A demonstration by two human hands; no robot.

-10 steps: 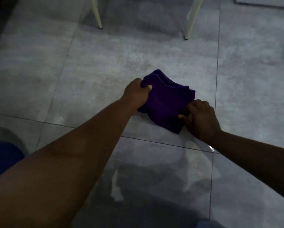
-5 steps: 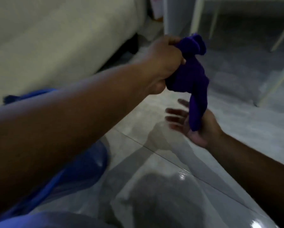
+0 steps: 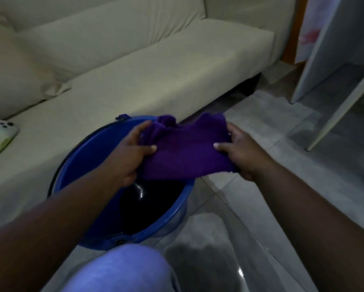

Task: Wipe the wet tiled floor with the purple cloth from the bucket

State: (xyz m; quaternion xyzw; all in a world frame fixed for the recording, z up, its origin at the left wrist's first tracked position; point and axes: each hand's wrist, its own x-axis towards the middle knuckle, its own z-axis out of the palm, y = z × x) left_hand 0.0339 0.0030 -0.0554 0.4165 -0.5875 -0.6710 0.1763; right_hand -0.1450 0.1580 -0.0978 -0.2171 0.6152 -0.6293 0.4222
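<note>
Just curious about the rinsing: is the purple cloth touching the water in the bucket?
Cannot tell. In the head view the purple cloth, held by both hands, hangs over the blue bucket; its lower edge overlaps the dark water.

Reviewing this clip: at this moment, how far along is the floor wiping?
Done: some wiping seems to have happened, judging by the glossy sheen on the tiled floor. In hand: the left hand and right hand hold the purple cloth spread over the blue bucket, which has dark water inside. Left: returning the cloth to the floor, which looks wet.
</note>
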